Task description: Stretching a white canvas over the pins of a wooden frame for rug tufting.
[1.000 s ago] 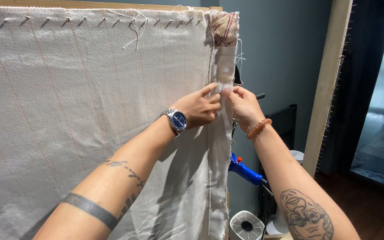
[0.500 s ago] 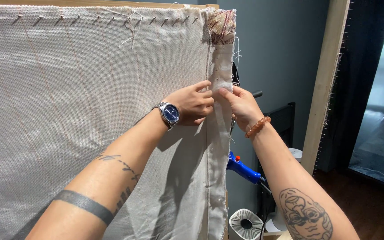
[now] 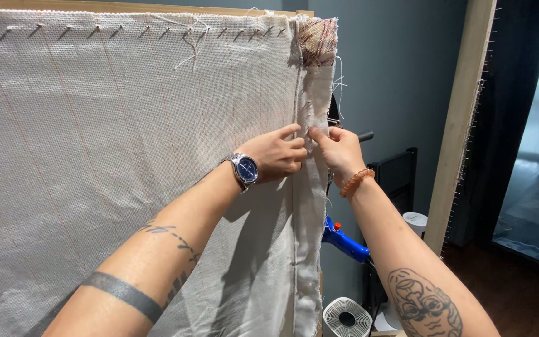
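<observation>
I see left hand (image 3: 277, 153) and right hand (image 3: 335, 150) both pinching the cloth's (image 3: 126, 156) side edge, apparently tensioning it against the frame.

Both forearms are bare and tattooed. The left arm wears a silver wristwatch (image 3: 245, 170) with a blue dial, a solid dark band tattoo and script lettering. The right wrist carries an orange beaded bracelet (image 3: 356, 182); its forearm shows a rounded line-drawn tattoo.
</observation>
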